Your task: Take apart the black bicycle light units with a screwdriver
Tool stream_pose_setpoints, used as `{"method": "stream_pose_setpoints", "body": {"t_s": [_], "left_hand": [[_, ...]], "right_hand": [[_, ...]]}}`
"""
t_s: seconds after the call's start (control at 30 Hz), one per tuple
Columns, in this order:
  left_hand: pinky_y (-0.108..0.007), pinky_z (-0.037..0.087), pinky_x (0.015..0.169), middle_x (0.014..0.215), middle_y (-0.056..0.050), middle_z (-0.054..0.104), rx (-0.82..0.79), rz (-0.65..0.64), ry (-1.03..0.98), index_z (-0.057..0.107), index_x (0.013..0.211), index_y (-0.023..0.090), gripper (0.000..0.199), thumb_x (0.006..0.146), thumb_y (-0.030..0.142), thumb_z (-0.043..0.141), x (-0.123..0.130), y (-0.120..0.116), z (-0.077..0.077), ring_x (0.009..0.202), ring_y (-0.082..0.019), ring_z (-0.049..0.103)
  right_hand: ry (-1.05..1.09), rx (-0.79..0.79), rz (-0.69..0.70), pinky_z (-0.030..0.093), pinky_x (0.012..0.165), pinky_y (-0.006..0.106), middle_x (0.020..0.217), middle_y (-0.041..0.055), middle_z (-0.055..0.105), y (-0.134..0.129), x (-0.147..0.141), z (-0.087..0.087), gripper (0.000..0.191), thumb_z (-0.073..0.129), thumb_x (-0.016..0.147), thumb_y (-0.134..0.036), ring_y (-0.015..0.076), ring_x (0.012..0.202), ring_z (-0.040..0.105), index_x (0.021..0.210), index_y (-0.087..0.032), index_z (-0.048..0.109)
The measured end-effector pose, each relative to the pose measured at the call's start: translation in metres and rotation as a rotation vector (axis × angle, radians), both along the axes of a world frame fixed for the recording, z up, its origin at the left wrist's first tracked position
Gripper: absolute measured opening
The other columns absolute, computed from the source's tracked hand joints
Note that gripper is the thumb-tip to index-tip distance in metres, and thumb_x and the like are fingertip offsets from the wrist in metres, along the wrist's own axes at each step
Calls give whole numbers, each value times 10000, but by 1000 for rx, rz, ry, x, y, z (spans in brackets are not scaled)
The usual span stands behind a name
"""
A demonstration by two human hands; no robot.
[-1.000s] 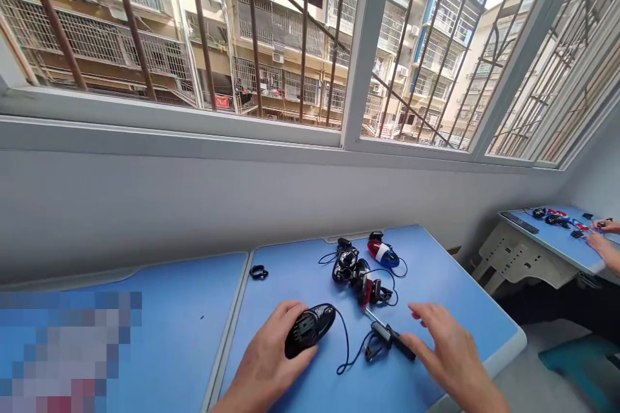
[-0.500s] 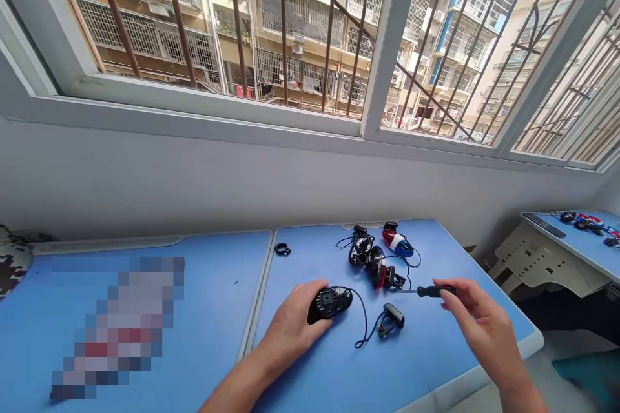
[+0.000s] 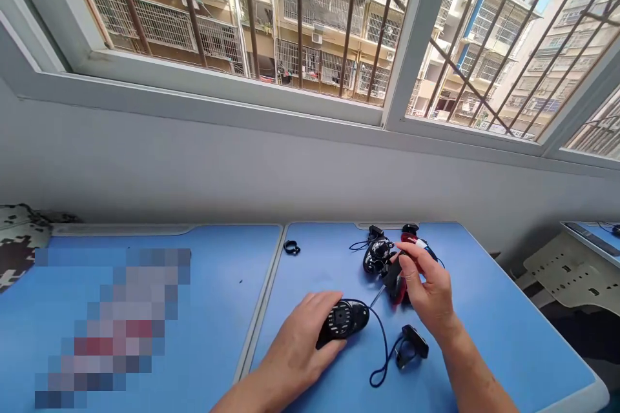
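My left hand (image 3: 300, 335) grips a black oval lamp housing (image 3: 341, 321), with its round ribbed back facing up. A black cable (image 3: 382, 361) loops from the housing to a small black clip (image 3: 411, 346) lying on the blue desk (image 3: 504, 335). My right hand (image 3: 426, 277) is over a pile of black and red lamp parts (image 3: 380, 258), touching it or close to it. A thin metal screwdriver shaft (image 3: 376, 297) shows below my right fingers, with its handle hidden. A red, white and blue lamp (image 3: 411, 235) is partly hidden behind those fingers.
A black rubber ring (image 3: 291, 247) lies near the desk's far edge. A second blue desk (image 3: 232, 310) adjoins on the left, with a blurred patch and camouflage cloth (image 3: 19, 239) on it. A white wall and barred window stand behind. Another desk (image 3: 591, 239) shows at the right edge.
My right hand has moved left from beside the pile to over it, with the screwdriver. The black housing in my left hand has turned its back upward. The view has shifted.
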State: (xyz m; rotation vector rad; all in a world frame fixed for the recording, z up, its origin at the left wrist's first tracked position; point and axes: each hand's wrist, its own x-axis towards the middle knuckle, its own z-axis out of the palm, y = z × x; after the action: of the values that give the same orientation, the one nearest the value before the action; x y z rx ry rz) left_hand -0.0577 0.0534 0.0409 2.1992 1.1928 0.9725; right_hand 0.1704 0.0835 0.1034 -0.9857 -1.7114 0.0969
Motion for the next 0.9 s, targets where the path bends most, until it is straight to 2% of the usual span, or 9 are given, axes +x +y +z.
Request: {"method": "stream_pose_setpoints", "body": {"t_s": [0.1,0.27,0.5,0.6,0.67,0.77,0.9], "left_hand": [[-412,517,897,1164,-75,661,-15,-9,-1,552,1221,238,509,725,133,604,2,-3,3,1036,-279,600],[-399,530,884,1151,-70,674,-25,-12,1,550,1240,235,514,737,145,606,2,-6,10,1034,-273,611],[-369,545,811,1093,-65,675,-13,39,-12,531,1232,238,505,736,177,601,1,-3,-3,956,-261,632],[-362,550,794,1069,-54,680,-4,42,17,552,1179,249,445,742,171,593,1,-2,-6,940,-256,636],[-403,536,874,1164,-76,662,74,32,39,536,1219,244,468,760,167,589,0,-2,-8,1047,-278,616],[-476,466,1004,1373,-120,550,223,17,95,420,1378,230,582,816,155,551,-1,-1,-11,1233,-307,524],[-479,479,996,1471,-115,455,310,3,207,350,1442,259,618,856,115,485,0,-1,-15,1284,-307,490]], "right_hand": [[-20,0,12,576,602,276,935,73,738,-6,1,2,206,497,935,-207,167,721,702,1094,-203,627],[-99,113,66,555,591,281,824,62,715,-8,-7,5,223,493,931,-158,164,695,674,1117,-203,606],[-174,203,129,530,566,282,818,55,703,-13,-13,7,303,498,920,-144,159,651,629,1209,-217,552],[-172,230,182,543,601,293,862,61,700,-14,-17,6,333,526,913,-139,169,713,635,1232,-235,526],[-176,229,200,555,649,318,919,70,702,-13,-20,4,348,557,902,-151,182,775,647,1235,-248,527],[-166,195,223,559,655,317,959,69,701,-12,-22,0,378,566,894,-148,181,795,653,1251,-262,519],[-131,165,241,563,593,272,961,64,701,-11,-22,-4,378,543,897,-128,171,804,664,1250,-261,519]]}}
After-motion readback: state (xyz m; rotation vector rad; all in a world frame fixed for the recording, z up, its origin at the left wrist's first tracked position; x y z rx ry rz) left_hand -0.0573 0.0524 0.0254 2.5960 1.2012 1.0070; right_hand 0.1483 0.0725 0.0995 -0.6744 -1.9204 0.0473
